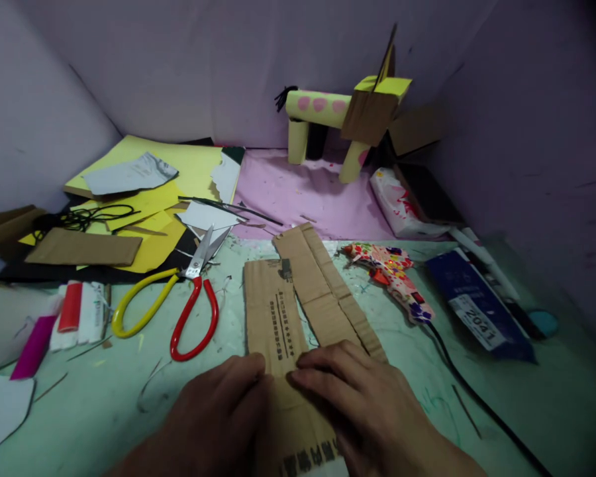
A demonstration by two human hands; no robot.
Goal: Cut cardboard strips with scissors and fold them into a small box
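A long strip of brown cardboard (265, 305) with printed characters lies on the green table in front of me. My left hand (223, 404) grips its left edge, thumb and fingers curled together. My right hand (362, 397) is on the right edge, its fingertips pressing on the top face and the thumb hidden. Between the hands the strip has a faint crosswise crease. Just beyond, a second cardboard piece (322, 285) lies slanted, partly behind my right hand. Scissors (193, 271) with one yellow and one red handle rest spread to the left.
A flowered glue gun (392, 271) and its black cord lie right, beside a blue packet (477, 305). A spotted yellow animal model (322, 109) with a cardboard head stands at the back. Yellow paper (153, 232), black cord and cardboard scraps (84, 247) are piled left.
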